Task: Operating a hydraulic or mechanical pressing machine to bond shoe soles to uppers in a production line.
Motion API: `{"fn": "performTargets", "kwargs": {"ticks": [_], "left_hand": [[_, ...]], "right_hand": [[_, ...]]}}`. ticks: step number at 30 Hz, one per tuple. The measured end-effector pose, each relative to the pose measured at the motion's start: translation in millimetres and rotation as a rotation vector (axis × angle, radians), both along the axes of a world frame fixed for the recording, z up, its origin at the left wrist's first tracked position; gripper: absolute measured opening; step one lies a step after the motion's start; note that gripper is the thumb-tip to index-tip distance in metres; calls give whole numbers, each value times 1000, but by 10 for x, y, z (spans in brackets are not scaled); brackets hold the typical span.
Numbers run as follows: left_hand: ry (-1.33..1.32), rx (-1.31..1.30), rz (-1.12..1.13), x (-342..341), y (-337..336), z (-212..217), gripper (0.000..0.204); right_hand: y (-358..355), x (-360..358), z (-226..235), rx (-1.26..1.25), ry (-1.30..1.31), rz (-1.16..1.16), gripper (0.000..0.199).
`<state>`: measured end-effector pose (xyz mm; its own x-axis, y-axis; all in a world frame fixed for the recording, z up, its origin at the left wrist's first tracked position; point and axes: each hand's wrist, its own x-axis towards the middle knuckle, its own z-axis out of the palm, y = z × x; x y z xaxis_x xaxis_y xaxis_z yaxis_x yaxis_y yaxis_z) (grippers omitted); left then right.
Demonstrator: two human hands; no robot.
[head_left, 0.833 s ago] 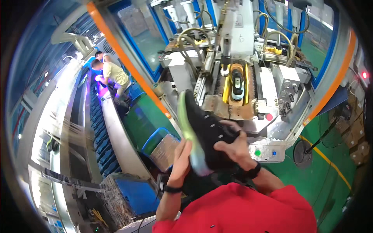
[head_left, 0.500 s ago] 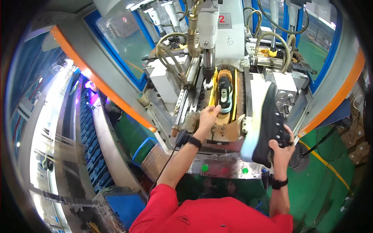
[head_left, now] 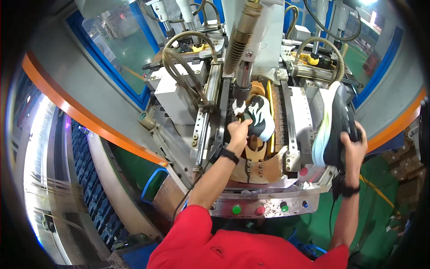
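My left hand (head_left: 238,131) is closed on a black sneaker (head_left: 261,117) at the machine's cradle (head_left: 255,154). This sneaker is tipped on its side, its white and pale blue patterned sole facing right. Off to the right, my right hand (head_left: 355,142) grips a second black shoe (head_left: 337,134) by its upper. That shoe is held up with its toe or heel end pointing away, and its thick sole fades from pale yellow to light blue. Just beyond my left hand a metal press rod (head_left: 243,76) comes down beside the cradle.
A panel (head_left: 268,204) with green and red buttons runs along the machine's front. Ridged hoses (head_left: 177,58) and a steel rail (head_left: 204,121) flank the cradle on the left. Orange-edged guards (head_left: 96,123) stand at both sides. Farther left is a conveyor (head_left: 92,188).
The sneaker in the cradle has gone from upright to tipped on its side, with my left hand now gripping it. My right hand has moved the other shoe farther right.
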<state>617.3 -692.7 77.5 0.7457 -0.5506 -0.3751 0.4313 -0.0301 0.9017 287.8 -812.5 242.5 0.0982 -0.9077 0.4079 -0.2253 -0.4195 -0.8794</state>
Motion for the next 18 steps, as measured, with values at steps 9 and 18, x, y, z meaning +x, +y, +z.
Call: {"fn": "performTargets", "kwargs": {"ticks": [9,18], "left_hand": [[279,-132,69,-859,2383,968,33],[-54,-59,554,-1410,4066,1364,29]], "right_hand": [[-407,2286,-39,301,889,405,60],[-125,3108,-1635,-137,889,170,45]]}}
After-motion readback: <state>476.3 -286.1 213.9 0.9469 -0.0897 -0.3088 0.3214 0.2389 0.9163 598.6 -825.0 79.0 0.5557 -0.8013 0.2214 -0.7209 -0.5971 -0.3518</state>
